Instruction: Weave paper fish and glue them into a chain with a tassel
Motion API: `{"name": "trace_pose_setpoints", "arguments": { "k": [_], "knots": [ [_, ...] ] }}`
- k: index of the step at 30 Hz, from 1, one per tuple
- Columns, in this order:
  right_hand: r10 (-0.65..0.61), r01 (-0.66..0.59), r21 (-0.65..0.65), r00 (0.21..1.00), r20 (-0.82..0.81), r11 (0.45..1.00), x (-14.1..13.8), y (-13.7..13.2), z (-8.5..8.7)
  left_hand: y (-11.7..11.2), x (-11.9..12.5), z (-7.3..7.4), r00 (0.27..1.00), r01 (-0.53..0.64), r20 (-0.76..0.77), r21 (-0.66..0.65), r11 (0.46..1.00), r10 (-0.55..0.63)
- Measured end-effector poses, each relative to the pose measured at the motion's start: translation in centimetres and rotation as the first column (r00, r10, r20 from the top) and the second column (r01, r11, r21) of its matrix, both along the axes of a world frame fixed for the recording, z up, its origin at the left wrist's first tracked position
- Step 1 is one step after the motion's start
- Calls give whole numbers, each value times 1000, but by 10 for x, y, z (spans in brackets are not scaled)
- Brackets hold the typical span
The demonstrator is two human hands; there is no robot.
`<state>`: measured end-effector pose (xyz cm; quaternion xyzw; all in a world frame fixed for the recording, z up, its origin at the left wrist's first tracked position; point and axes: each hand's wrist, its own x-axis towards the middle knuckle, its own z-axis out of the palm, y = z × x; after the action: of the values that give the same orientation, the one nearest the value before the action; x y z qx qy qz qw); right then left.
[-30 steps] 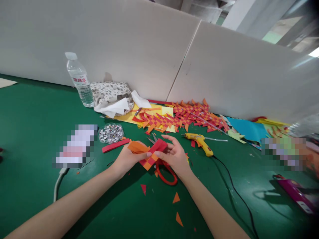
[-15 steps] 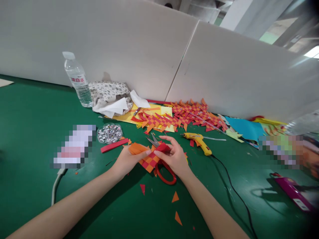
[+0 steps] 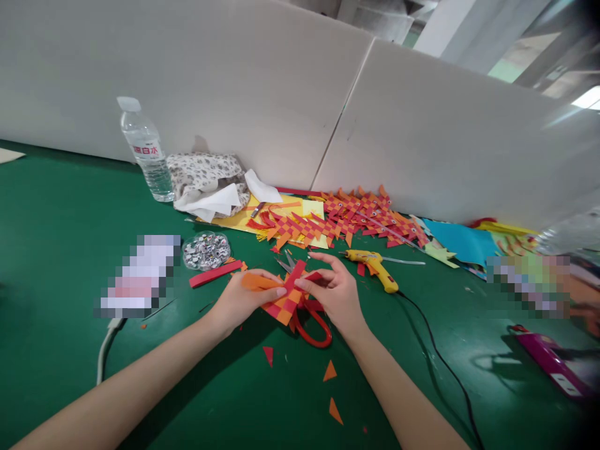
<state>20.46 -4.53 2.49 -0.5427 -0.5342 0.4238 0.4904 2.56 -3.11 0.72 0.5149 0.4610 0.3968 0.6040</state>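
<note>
Between my hands is a woven paper piece (image 3: 284, 310) in red and orange checks, with loose strips at its upper end. My left hand (image 3: 241, 297) pinches its left side, thumb on top, orange strips lying under the fingers. My right hand (image 3: 335, 290) grips a red strip at the right side between thumb and fingers, the index finger stretched outward. One red strip (image 3: 296, 275) stands up between the two thumbs. Beneath the weave lie scissors (image 3: 315, 342) with red handles, their blades parted and pointing away from me, partly covered.
A yellow glue gun (image 3: 375, 262) with a black cord lies to the right. Finished checked paper fish (image 3: 360, 215) are heaped along the partition. Left are a dish of googly eyes (image 3: 206, 250), a blurred-out phone (image 3: 143, 275) and a water bottle (image 3: 147, 150). Orange paper scraps (image 3: 330, 370) lie in front.
A red strip that lay folded near my right thumb now stands up between the thumbs. My right hand has shifted slightly right. The scissors have stayed put.
</note>
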Motion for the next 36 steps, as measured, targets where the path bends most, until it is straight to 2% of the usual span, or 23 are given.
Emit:
{"name": "trace_pose_setpoints", "arguments": {
  "k": [12, 16, 22, 27, 36],
  "knots": [
    [-3, 3, -16, 1000, -30, 1000, 2, 4, -4, 3, -2, -7, 998, -50, 35, 13, 999, 50],
    [71, -74, -55, 996, -55, 996, -1, 2, -5, 2, 0, -7, 998, -55, 19, 38, 998, 55],
    [47, -48, -25, 999, -15, 999, -4, 1, -6, 3, -1, -8, 999, -31, 23, 36, 999, 30],
    [113, -115, -38, 992, -55, 993, -7, 0, -6, 2, 1, -9, 1000, -7, 11, 34, 999, 7],
    [21, -22, -11, 995, -93, 1000, -9, 0, -9, 1, 1, -3, 995, 90, -37, 62, 994, -87]
  ]
}}
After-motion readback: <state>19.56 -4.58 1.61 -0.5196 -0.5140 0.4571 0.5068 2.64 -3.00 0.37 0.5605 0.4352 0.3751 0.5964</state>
